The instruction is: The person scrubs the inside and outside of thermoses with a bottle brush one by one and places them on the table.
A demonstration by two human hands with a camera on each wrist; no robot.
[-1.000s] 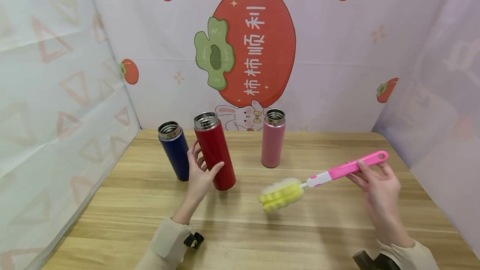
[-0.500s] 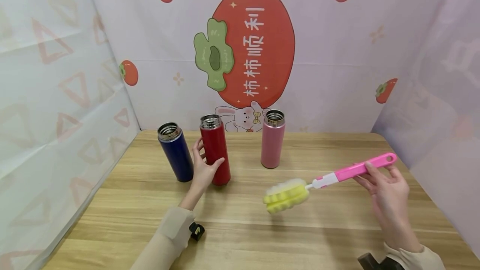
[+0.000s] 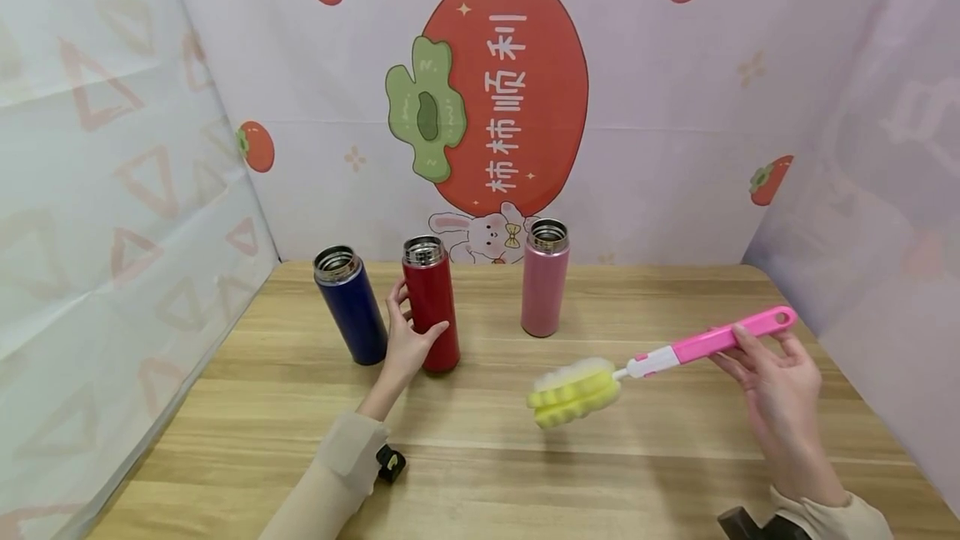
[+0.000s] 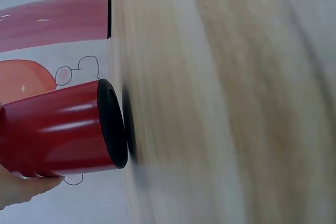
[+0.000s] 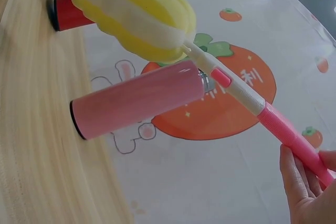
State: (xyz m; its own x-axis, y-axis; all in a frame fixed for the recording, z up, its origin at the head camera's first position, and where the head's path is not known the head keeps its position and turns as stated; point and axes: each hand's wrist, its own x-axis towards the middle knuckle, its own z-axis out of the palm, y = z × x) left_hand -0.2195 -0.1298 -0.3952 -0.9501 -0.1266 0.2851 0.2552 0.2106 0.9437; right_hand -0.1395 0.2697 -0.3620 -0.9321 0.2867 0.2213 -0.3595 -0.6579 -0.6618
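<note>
My left hand grips a red thermos bottle round its body, thumb on the near side. The bottle has no lid and its steel mouth faces up. In the left wrist view the black base of the red bottle is close to the tabletop, slightly tilted. My right hand pinches the pink handle of a bottle brush. Its yellow and white sponge head points left, above the table. A blue thermos bottle stands lidless just left of my left hand.
A lidless pink thermos bottle stands near the back of the wooden table. Behind it hangs a cloth backdrop with persimmon prints, and further cloth walls rise at both sides.
The red bottle has gone from leaning left to nearly upright, its base moving slightly back. My right hand has shifted a little right with the brush.
</note>
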